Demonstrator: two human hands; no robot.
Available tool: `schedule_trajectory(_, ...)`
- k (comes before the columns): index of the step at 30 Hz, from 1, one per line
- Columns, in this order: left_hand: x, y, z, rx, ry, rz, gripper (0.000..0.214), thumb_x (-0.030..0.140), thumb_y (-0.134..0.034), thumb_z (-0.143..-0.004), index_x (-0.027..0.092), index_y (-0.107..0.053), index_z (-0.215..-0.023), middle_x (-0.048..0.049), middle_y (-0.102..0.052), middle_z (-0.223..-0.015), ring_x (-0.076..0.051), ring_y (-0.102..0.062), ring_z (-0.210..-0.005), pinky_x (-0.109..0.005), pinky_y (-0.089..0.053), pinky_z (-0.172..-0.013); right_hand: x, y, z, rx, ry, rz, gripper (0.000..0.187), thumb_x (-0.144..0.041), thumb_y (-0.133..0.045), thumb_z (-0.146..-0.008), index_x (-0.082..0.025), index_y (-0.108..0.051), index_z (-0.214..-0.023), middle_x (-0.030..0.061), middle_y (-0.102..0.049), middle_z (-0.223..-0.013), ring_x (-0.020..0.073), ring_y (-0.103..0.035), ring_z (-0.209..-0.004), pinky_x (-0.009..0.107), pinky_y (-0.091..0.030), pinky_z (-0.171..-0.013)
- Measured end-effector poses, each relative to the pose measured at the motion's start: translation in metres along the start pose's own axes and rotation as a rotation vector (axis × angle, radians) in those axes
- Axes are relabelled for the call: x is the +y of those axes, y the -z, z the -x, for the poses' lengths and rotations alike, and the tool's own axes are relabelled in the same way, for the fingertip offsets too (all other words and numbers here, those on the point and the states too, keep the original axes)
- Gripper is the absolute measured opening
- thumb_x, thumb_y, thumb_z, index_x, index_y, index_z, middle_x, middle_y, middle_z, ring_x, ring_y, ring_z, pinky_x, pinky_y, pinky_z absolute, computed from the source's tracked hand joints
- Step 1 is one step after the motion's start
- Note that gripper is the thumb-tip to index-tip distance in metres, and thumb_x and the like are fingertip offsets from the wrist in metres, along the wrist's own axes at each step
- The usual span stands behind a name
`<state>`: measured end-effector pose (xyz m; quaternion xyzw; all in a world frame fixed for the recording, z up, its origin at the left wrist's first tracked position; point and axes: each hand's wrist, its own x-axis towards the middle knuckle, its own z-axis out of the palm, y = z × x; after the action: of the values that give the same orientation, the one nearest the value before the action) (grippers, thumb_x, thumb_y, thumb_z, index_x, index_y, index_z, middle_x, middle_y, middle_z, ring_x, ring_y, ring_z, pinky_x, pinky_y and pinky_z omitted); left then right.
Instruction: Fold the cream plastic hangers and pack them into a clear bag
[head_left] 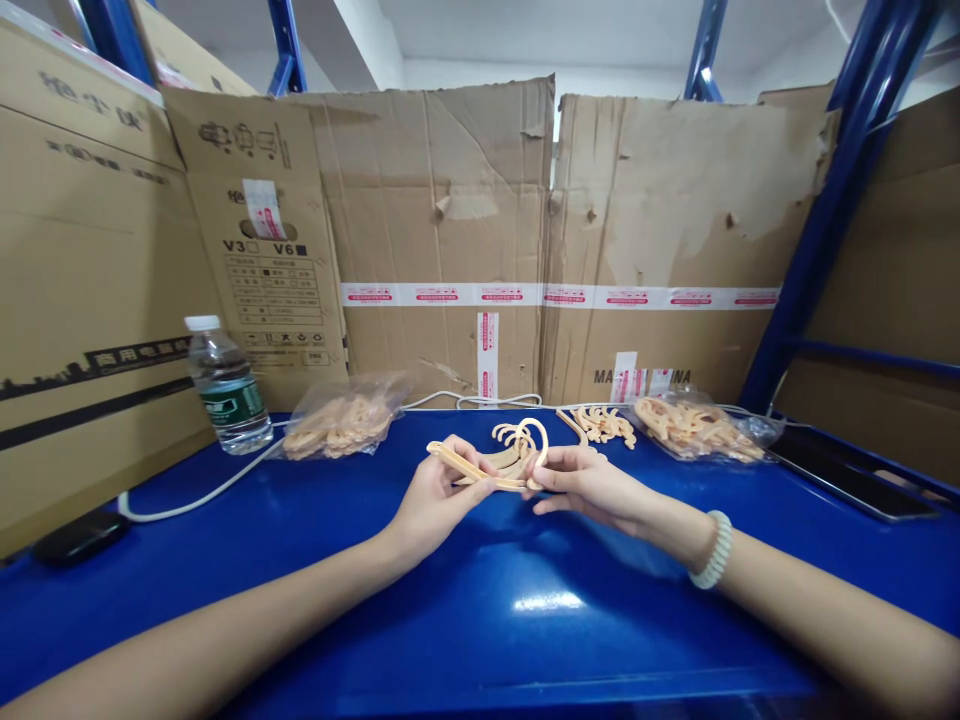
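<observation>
Work surface: glossy blue shelf deck, with one bright glare patch near its middle, light coming from above. Back and left sides closed off by upright cardboard boxes, worn, creased, top layer torn away in places. White tape with red print runs level across the back panels. Blue steel rack post slants up at right, with a blue crossbar off it. More blue posts show above the cardboard. Pale white wall behind, evenly lit.
</observation>
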<state>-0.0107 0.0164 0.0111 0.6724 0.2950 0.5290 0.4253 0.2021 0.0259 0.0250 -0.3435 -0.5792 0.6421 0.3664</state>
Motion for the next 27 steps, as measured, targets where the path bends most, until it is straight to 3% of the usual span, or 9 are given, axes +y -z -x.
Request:
schedule_trajectory(5, -0.001, 0.0, 0.001, -0.044, -0.046, 0.001, 0.02, 0.021, -0.071, -0.078, 0.017, -0.052, -0.078, 0.0005, -0.062, -0.081, -0.014, -0.062, -0.078, -0.026, -0.048, -0.074, -0.001, -0.002, 0.001, -0.031, -0.021, -0.045, 0.037, -0.038, -0.084, -0.064, -0.013, -0.062, -0.081, 0.0074, -0.069, -0.087, 0.0169, -0.07, -0.081, 0.027, -0.056, -0.075)
schedule_trajectory(16, -0.001, -0.002, 0.004, -0.066, -0.074, -0.029, 0.026, 0.021, -0.073, -0.076, 0.018, -0.047, -0.074, -0.0024, -0.064, -0.083, -0.017, -0.063, -0.082, -0.029, -0.047, -0.071, 0.007, -0.007, -0.001, 0.073, 0.057, -0.049, 0.04, -0.037, -0.087, -0.057, -0.015, -0.058, -0.072, 0.0013, -0.067, -0.068, 0.013, -0.069, -0.065, 0.024, -0.057, -0.065)
schedule_trajectory(27, -0.005, -0.002, 0.005, -0.088, -0.064, -0.067, 0.027, 0.022, -0.072, -0.076, 0.019, -0.046, -0.072, -0.003, -0.064, -0.083, -0.018, -0.062, -0.081, -0.03, -0.048, -0.071, 0.019, -0.008, -0.004, 0.157, 0.124, 0.043, 0.035, -0.032, -0.082, -0.058, -0.017, -0.054, -0.073, -0.0025, -0.063, -0.062, 0.0119, -0.064, -0.055, 0.026, -0.052, -0.056)
